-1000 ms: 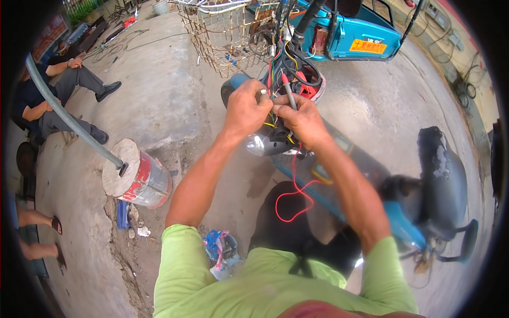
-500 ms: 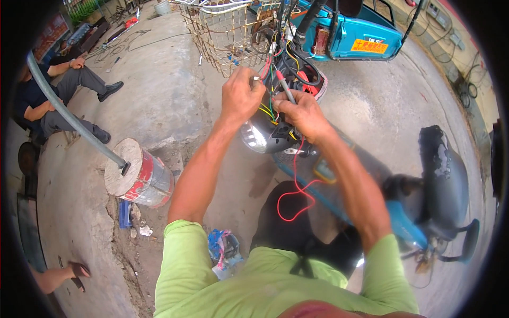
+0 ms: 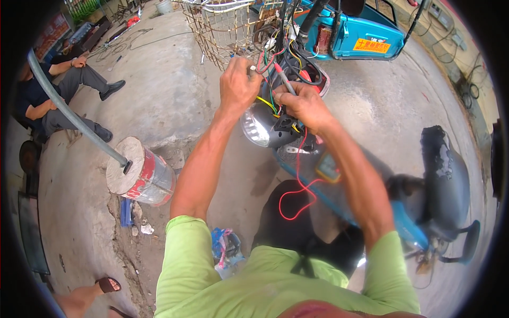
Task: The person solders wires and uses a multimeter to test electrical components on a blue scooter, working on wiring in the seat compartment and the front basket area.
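Note:
My left hand [image 3: 238, 87] is closed in a pinch on a small white wire connector [image 3: 253, 69] among the loose wires. Close to it, my right hand [image 3: 305, 108] grips a red-and-grey multimeter probe [image 3: 284, 78], tip pointing up toward the wires. Whether the tip touches a contact, I cannot tell. Yellow, green and red wires [image 3: 269, 104] run between my hands to an opened scooter headlight [image 3: 257, 126]. From below my right hand a red test lead [image 3: 298, 183] loops down. A yellow multimeter [image 3: 328, 168] lies partly behind my right forearm.
Ahead stands a rusty wire basket [image 3: 209, 34]; a blue cargo vehicle [image 3: 350, 45] is behind the wires. The scooter's black seat [image 3: 445, 175] is at right. A concrete-filled bucket [image 3: 154, 177] with a pipe stands left. One person [image 3: 79, 79] sits far left; a sandalled foot [image 3: 108, 285] shows lower left.
My left hand has shifted slightly up and away with the connector. More of the multimeter shows beside my right forearm. At lower left, the sandalled foot has moved right and nearer.

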`<action>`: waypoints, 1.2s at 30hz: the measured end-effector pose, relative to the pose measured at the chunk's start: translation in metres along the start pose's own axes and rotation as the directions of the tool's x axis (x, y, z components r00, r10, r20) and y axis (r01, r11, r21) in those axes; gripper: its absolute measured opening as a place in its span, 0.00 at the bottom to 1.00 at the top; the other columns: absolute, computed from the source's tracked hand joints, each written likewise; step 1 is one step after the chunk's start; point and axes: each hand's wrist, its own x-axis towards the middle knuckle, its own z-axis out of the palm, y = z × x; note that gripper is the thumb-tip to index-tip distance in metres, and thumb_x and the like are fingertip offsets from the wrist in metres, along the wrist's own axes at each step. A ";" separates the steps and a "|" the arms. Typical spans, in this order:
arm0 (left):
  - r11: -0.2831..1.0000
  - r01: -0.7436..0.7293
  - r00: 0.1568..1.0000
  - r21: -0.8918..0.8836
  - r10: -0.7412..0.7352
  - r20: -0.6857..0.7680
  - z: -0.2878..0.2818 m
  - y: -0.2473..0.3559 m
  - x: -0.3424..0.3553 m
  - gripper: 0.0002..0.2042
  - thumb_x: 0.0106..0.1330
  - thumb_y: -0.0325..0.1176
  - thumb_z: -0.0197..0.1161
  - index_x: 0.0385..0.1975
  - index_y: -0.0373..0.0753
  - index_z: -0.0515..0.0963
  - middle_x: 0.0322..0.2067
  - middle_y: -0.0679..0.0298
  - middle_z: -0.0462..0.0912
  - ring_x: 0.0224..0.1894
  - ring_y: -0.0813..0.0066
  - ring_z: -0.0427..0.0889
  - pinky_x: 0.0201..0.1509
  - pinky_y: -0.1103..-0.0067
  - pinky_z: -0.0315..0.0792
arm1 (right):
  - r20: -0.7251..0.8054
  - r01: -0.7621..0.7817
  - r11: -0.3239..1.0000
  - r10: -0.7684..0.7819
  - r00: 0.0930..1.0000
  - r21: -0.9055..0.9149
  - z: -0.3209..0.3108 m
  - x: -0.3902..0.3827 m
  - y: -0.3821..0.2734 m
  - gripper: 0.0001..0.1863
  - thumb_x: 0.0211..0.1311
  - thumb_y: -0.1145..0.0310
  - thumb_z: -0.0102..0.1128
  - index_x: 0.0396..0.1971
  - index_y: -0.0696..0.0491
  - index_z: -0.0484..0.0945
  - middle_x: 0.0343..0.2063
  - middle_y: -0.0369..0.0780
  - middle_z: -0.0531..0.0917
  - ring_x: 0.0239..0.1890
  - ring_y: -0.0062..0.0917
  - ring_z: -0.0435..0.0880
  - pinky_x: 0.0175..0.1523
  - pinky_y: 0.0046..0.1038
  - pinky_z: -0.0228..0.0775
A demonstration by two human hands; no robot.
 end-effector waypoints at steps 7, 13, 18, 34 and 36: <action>0.992 0.115 0.993 -0.057 -0.117 -0.026 -0.002 -0.004 0.005 0.06 0.63 0.26 0.65 0.39 0.36 0.80 0.31 0.57 0.83 0.29 0.65 0.83 0.35 0.70 0.76 | 0.014 -0.012 1.000 0.012 1.000 0.020 0.001 0.001 -0.010 0.12 0.64 0.64 0.66 0.39 0.57 0.84 0.26 0.31 0.81 0.25 0.14 0.74 0.32 0.22 0.66; 0.709 0.536 0.838 -0.458 -0.382 0.389 -0.031 0.032 -0.005 0.07 0.69 0.31 0.63 0.40 0.35 0.80 0.26 0.67 0.82 0.26 0.84 0.77 0.31 0.81 0.71 | -0.106 0.087 0.996 -0.083 0.991 0.034 0.010 -0.016 -0.001 0.12 0.68 0.62 0.68 0.38 0.56 0.82 0.24 0.31 0.80 0.26 0.14 0.76 0.33 0.23 0.70; 0.552 0.641 0.761 -0.533 -0.368 0.534 -0.027 0.040 -0.014 0.08 0.74 0.33 0.60 0.42 0.35 0.79 0.31 0.68 0.83 0.29 0.83 0.78 0.35 0.82 0.73 | -0.185 0.124 0.989 -0.107 0.977 0.084 0.010 -0.016 0.016 0.10 0.69 0.64 0.66 0.37 0.55 0.81 0.25 0.31 0.81 0.24 0.13 0.74 0.29 0.22 0.65; 0.564 0.641 0.763 -0.521 -0.392 0.514 -0.016 0.052 -0.028 0.10 0.72 0.33 0.66 0.41 0.33 0.78 0.28 0.68 0.82 0.28 0.87 0.75 0.31 0.83 0.71 | -0.137 0.125 0.981 -0.105 0.985 0.148 0.010 -0.022 0.028 0.12 0.75 0.62 0.59 0.39 0.56 0.83 0.27 0.30 0.82 0.24 0.12 0.73 0.29 0.20 0.64; 0.608 0.620 0.780 -0.496 -0.411 0.472 -0.017 0.051 -0.026 0.09 0.72 0.33 0.66 0.40 0.33 0.79 0.28 0.67 0.83 0.28 0.86 0.76 0.32 0.83 0.71 | -0.136 0.117 0.985 -0.099 0.986 0.130 0.011 -0.022 0.029 0.12 0.76 0.61 0.58 0.40 0.56 0.83 0.27 0.30 0.82 0.24 0.12 0.73 0.29 0.20 0.65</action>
